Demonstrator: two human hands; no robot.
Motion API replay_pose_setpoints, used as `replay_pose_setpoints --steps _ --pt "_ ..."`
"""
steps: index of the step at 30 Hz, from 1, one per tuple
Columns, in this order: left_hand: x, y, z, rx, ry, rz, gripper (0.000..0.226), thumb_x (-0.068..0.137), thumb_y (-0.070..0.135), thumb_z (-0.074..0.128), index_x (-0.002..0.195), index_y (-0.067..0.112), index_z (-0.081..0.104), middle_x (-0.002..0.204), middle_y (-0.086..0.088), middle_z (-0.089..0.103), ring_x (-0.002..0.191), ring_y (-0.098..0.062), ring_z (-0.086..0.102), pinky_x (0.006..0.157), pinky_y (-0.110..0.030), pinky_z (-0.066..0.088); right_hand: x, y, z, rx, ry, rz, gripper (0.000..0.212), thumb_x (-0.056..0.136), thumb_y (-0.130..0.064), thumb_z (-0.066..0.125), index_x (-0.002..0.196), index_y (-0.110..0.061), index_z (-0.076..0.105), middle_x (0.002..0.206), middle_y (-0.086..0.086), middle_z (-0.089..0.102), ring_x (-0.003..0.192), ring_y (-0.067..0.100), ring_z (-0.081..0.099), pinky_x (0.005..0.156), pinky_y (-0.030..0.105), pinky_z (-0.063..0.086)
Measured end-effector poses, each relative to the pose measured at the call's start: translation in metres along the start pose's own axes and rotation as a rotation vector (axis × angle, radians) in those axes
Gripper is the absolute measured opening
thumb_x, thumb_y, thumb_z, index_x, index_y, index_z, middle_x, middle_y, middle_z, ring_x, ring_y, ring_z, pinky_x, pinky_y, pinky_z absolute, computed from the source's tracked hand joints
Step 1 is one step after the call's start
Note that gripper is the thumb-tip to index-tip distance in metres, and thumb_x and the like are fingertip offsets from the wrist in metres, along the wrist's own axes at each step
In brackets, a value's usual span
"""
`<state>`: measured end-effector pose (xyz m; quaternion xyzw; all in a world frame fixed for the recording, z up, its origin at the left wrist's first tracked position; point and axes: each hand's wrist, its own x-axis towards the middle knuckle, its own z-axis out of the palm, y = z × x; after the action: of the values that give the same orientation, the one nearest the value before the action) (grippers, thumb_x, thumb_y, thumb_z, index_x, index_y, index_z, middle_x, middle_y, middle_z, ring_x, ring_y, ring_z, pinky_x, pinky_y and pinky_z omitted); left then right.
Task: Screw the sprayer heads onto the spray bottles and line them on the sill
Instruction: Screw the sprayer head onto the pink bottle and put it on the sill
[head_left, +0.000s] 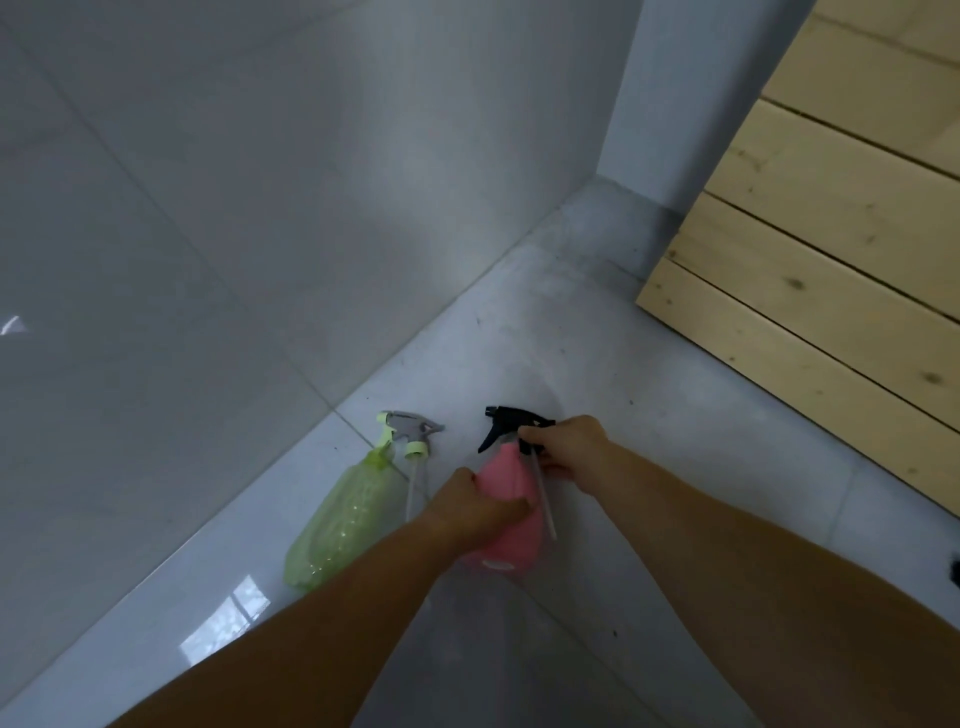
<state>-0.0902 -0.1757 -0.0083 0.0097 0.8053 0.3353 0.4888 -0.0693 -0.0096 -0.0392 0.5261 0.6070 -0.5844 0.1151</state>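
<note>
Item 1, green bottle (340, 525): lies on its side on the tiled surface (649, 415), well left of both sets of fingers, untouched. Its grey-and-green sprayer head (410, 434) rests loose at the neck, dip tube trailing beside the body.

Item 2, left hand (475, 506): fingers clamped round the middle of the pink bottle (506, 512), holding it tilted just off the tiles.

Item 3, black sprayer head (511, 428): sits at the pink bottle's neck, nozzle pointing away from the fingers; its dip tube (543, 499) runs outside the bottle, so the head is not yet seated.

Item 4, right hand (569, 452): fingers closed on the collar and rear of the black head.

Handling note: the tube probably needs feeding into the neck first; then keep the head square to the threads, steady the bottle, and turn the collar only.

Item 5, wooden panel (831, 234): far right, clear of both hands.
</note>
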Motion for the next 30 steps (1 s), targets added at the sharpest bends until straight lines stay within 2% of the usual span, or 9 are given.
replay_pose_setpoints --steps 2,5,9,12,17,20,24,28,30 --pt "-0.005 -0.002 -0.004 -0.031 -0.012 0.026 0.079 0.082 0.039 0.081 0.145 0.009 0.041 0.131 -0.009 0.055 0.106 -0.025 0.06 0.089 -0.036 0.055 -0.008 -0.004 -0.008 0.082 -0.078 -0.004 0.03 0.08 -0.017 0.079 0.098 0.005 0.067 0.08 0.013 0.068 0.065 0.021 0.063 0.058 0.032 0.055" --pt "-0.021 0.0 -0.011 -0.036 -0.026 0.085 0.075 0.083 0.037 0.081 0.143 0.011 0.043 0.118 -0.001 0.053 0.103 -0.022 0.06 0.083 -0.032 0.054 -0.022 -0.015 -0.023 0.242 -0.172 -0.012 0.032 0.086 -0.015 0.073 0.109 0.007 0.066 0.089 0.013 0.067 0.072 0.021 0.06 0.069 0.032 0.055" --pt "-0.057 0.012 -0.029 0.014 -0.041 0.189 0.076 0.082 0.036 0.082 0.144 0.016 0.043 0.118 0.0 0.056 0.094 -0.015 0.063 0.069 -0.022 0.056 -0.065 -0.053 -0.046 0.367 -0.255 -0.093 0.011 0.09 -0.015 0.067 0.094 -0.005 0.066 0.084 0.007 0.068 0.071 0.017 0.059 0.07 0.03 0.051" --pt "-0.093 0.024 -0.048 0.12 -0.033 0.28 0.08 0.078 0.039 0.084 0.145 0.022 0.043 0.121 0.001 0.059 0.099 -0.014 0.063 0.069 -0.018 0.056 -0.107 -0.087 -0.069 0.392 -0.275 -0.197 0.012 0.089 -0.021 0.07 0.09 -0.01 0.068 0.085 0.004 0.069 0.076 0.017 0.062 0.071 0.029 0.051" --pt "-0.161 0.04 -0.074 0.197 -0.011 0.39 0.09 0.065 0.044 0.091 0.141 0.028 0.045 0.131 0.001 0.061 0.114 -0.022 0.064 0.097 -0.039 0.059 -0.192 -0.141 -0.104 0.537 -0.302 -0.386 0.013 0.089 -0.024 0.069 0.086 -0.011 0.069 0.08 0.003 0.062 0.069 0.013 0.055 0.067 0.023 0.051" --pt "-0.205 0.049 -0.083 0.195 0.05 0.479 0.087 0.066 0.04 0.092 0.139 0.03 0.045 0.127 0.001 0.061 0.112 -0.022 0.064 0.096 -0.039 0.059 -0.246 -0.157 -0.116 0.535 -0.334 -0.48 0.01 0.089 -0.022 0.07 0.085 -0.013 0.069 0.076 0.0 0.061 0.067 0.013 0.048 0.07 0.024 0.049" --pt "-0.256 0.058 -0.091 0.174 0.105 0.57 0.086 0.067 0.038 0.092 0.138 0.029 0.045 0.121 0.002 0.06 0.107 -0.021 0.065 0.09 -0.039 0.06 -0.308 -0.166 -0.126 0.484 -0.259 -0.603 0.011 0.089 -0.02 0.07 0.096 -0.013 0.064 0.08 -0.002 0.067 0.069 0.01 0.059 0.077 0.027 0.051" --pt "-0.3 0.057 -0.095 0.14 0.127 0.648 0.095 0.056 0.044 0.092 0.138 0.028 0.046 0.124 0.002 0.061 0.108 -0.02 0.065 0.087 -0.042 0.063 -0.355 -0.166 -0.139 0.511 -0.205 -0.691 0.008 0.089 -0.017 0.069 0.095 -0.013 0.065 0.086 0.002 0.066 0.074 0.012 0.061 0.08 0.03 0.053" --pt "-0.314 0.054 -0.096 0.135 0.133 0.672 0.09 0.062 0.037 0.093 0.138 0.028 0.046 0.125 0.0 0.061 0.109 -0.02 0.065 0.085 -0.039 0.063 -0.372 -0.163 -0.143 0.517 -0.173 -0.723 0.01 0.089 -0.015 0.068 0.098 -0.012 0.065 0.086 0.003 0.066 0.075 0.013 0.061 0.083 0.032 0.053"
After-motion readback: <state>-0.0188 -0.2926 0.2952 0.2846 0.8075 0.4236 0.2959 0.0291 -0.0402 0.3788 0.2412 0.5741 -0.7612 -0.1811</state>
